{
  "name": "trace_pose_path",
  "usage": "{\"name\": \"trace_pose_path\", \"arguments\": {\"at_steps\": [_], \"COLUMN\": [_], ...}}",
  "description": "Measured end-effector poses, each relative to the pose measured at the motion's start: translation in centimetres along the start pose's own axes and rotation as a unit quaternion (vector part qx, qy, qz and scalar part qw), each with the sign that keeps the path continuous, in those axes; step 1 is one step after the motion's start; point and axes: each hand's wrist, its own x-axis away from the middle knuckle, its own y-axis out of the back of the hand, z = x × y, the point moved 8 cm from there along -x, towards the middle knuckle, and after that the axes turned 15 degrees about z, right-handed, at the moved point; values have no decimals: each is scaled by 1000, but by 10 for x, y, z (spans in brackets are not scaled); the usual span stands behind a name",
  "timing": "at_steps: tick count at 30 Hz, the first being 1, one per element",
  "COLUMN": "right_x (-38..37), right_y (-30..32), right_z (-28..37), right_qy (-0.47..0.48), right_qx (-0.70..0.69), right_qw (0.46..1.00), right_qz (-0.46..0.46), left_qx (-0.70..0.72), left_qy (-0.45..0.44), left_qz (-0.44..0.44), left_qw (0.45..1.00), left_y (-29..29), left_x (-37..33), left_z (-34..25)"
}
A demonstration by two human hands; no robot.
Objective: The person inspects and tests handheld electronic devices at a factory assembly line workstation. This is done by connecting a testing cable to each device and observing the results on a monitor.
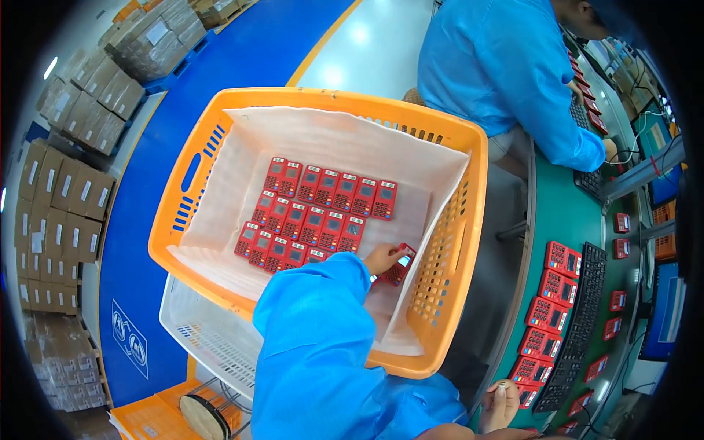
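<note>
My left hand (pixel 384 259) reaches down into the orange basket (pixel 462 242), its fingers closed on a red handheld payment terminal (pixel 400 273) with a lit screen. This terminal is near the basket's right wall, apart from the others. Several more red terminals (pixel 315 220) lie face up in three rows on the basket's pale liner (pixel 220 169). At the lower right, my right hand (pixel 500 405) is by the green bench's edge with its fingers curled in. Whatever it may hold is too small to make out. Beside it, red terminals (pixel 543 343) form a column on the bench.
Black keyboards (pixel 579 315) lie along the green bench (pixel 546 213), with monitors (pixel 666 312) on the right. A co-worker in a blue smock (pixel 499 73) sits at the bench's far end. Under the orange basket is a white crate (pixel 213 341). Stacked cartons (pixel 59 198) line the left.
</note>
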Motion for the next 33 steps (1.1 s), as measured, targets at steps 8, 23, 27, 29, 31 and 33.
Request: {"name": "trace_pose_path", "arguments": {"at_steps": [8,23,27,29,31,33], "right_x": [-1,-6,0,-5,-5,3], "right_y": [-3,-17,-19,-21,-21,-27], "right_z": [-12,13,20,14,20,36], "right_qy": [19,40,47,64,91,144], "right_qx": [-73,44,24,62,81,124], "right_qw": [997,998,997,992,990,976], "right_qz": [-30,-18,58,85,64,108], "left_qx": [-214,159,342,404,437,479], "left_qy": [84,257,66,-69,-187,-250], "left_qz": [-52,-144,-168,-88,-2,125], "left_qw": [972,942,922,908,880,832], "left_y": [8,29,107,119,123,91], "left_x": [67,82,99,105,118,115], "left_z": [60,76,-99,-167,-218,-271]}}
